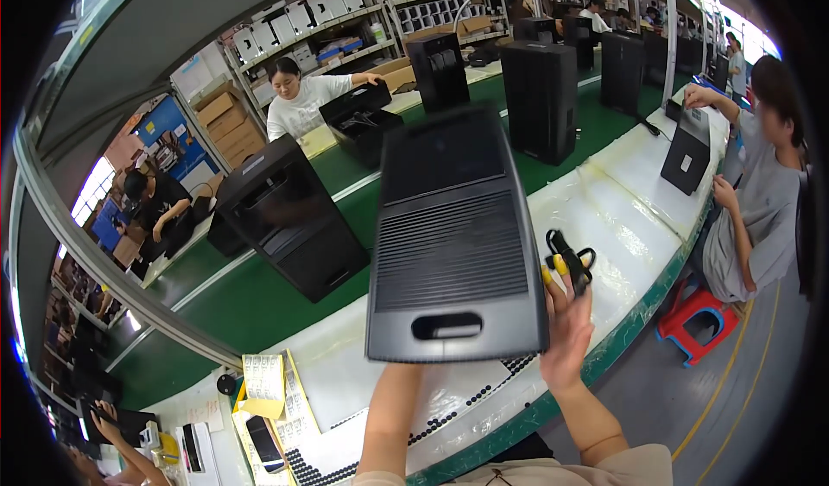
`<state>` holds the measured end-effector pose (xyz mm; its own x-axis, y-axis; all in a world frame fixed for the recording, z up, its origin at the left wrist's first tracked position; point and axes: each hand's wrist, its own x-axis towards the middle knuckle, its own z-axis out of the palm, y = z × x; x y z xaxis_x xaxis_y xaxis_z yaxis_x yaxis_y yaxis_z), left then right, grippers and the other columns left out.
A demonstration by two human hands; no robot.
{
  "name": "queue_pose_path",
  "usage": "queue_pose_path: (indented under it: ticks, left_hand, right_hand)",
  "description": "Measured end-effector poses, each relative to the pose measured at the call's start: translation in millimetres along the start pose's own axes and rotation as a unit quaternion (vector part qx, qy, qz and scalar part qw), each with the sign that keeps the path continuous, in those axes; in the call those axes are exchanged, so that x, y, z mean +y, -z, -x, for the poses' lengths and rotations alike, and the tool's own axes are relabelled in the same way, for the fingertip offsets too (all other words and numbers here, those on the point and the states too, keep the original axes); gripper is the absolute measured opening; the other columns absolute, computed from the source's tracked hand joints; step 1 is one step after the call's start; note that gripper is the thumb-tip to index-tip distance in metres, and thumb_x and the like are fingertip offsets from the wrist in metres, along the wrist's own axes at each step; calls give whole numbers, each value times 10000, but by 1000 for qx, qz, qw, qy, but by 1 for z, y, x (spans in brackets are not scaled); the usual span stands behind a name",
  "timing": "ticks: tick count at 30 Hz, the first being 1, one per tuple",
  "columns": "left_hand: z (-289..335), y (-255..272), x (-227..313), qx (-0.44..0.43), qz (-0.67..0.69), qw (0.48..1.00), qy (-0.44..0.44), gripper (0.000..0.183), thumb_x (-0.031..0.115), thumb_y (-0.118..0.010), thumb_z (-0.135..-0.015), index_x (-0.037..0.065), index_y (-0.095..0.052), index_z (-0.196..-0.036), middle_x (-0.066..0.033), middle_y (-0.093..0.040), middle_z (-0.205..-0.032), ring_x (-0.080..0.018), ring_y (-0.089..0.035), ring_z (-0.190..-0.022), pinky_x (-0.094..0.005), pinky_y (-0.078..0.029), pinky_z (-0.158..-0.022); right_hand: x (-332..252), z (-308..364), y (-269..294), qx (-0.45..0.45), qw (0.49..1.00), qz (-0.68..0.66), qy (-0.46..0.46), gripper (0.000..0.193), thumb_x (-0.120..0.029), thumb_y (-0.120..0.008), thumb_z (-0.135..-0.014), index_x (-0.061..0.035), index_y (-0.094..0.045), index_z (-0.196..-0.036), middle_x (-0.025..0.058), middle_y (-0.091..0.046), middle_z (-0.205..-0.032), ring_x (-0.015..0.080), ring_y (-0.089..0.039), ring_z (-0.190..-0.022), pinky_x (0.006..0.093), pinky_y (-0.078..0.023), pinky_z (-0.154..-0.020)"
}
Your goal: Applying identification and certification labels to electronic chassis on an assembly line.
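A large black box-shaped housing tilts up in front of me, its ribbed panel and slotted end toward me. My left forearm runs up beneath its near edge, and the left hand is hidden behind it. Beside the housing's right side is my right hand, palm close to that side, with yellow covers on some fingertips. Those fingers are closed around a bundled black cable. Whether the cable joins the housing cannot be seen.
A green conveyor carries several black housings, one at left and another behind. Small black round pads, label sheets and a phone lie on the white bench. Co-workers stand across and at right, near a red stool.
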<state>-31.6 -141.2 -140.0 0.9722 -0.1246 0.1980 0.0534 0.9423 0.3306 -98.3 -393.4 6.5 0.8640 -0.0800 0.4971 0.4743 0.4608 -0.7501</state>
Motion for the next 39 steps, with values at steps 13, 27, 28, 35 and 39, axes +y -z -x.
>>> queue_pose_path:
  ticks: [13,27,28,35,39]
  left_hand:
    - [112,-192,74,128,-363,908,-162,828,491,-684,-743,61,-373,-1378,-102,-505,-1258,-215,-512,-1123,-328,-432,-942]
    - [159,-151,94,98,-664,619,-408,1267,405,-810,-677,27,102,-1472,-190,-167,-1499,-301,-240,-1370,-424,-229,-1111]
    - [158,-139,94,87,-698,576,-417,1275,392,-814,-674,21,113,-1467,-186,-149,-1503,-301,-226,-1376,-427,-216,-1116]
    - [153,-136,69,41,-743,530,-407,1242,370,-838,-639,19,17,-1469,-242,-139,-1477,-370,-214,-1369,-458,-232,-1098]
    - [152,-146,57,13,-804,407,-433,1264,394,-856,-600,-3,-16,-1456,-262,-170,-1452,-409,-222,-1343,-476,-243,-1086]
  right_hand:
    - [-41,-1,-31,-130,948,289,11,520,-152,-564,-926,80,-378,-1353,163,-504,-1295,217,-449,-1228,314,-310,-1047]
    - [136,-66,-137,-161,941,-163,-248,477,-371,-438,-984,-10,-510,-1288,85,-597,-1173,185,-542,-1116,293,-393,-974]
    - [148,-63,-135,-162,940,-162,-253,477,-371,-438,-984,-10,-510,-1288,85,-597,-1173,185,-542,-1116,293,-393,-974]
    - [181,-39,-94,-206,926,158,-273,448,-285,-507,-959,-19,-463,-1317,65,-533,-1269,209,-511,-1133,306,-366,-1014]
    - [219,-22,-19,-361,927,100,-5,441,-198,-399,-1002,-25,-354,-1404,121,-418,-1389,227,-428,-1236,318,-359,-1049]
